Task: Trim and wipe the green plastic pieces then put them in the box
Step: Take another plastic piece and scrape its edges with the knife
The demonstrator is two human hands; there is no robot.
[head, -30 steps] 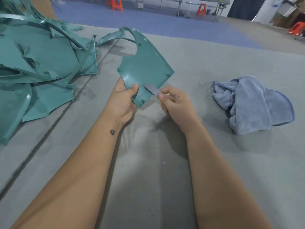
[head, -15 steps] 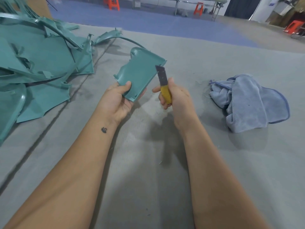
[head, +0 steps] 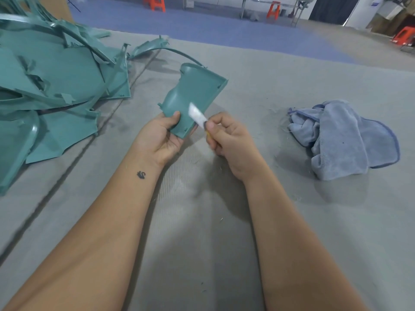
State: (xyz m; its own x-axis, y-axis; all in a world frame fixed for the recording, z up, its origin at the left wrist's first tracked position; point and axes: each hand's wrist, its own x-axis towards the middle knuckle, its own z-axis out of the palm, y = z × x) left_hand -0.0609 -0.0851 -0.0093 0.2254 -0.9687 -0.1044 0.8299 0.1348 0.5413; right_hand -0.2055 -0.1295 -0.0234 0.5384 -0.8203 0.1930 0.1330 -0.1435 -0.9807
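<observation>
So the flat teal-green moulded plastic piece with a curved lip (head: 193, 95) is held up off the grey felt-covered tabletop (head: 202, 221), pinched at its near corner by the left hand (head: 160, 136), thumb on top and fingers curled underneath. The grip of the right hand (head: 226, 135) is closed round a yellow-handled utility knife with a short silver blade (head: 196, 115), and the blade is laid against the near right edge of that piece.

What's changed: half a second back the knife was held upright and clear of the piece, blade pointing up. Now it's been tipped down and brought onto the edge, and the piece has been turned a bit too. A second back the blade was also on an edge, so it looks like one trimming pass was finished, the piece was re-angled, and another edge is being started. Trimming is judged to be mid-way on this piece, wiping not yet done.

The crumpled blue microfibre cloth (head: 343, 138) is lying well to the right of the held piece, untouched. A big heap of similar green plastic pieces (head: 56, 86) is stacked to the left of it. No box can be seen.
</observation>
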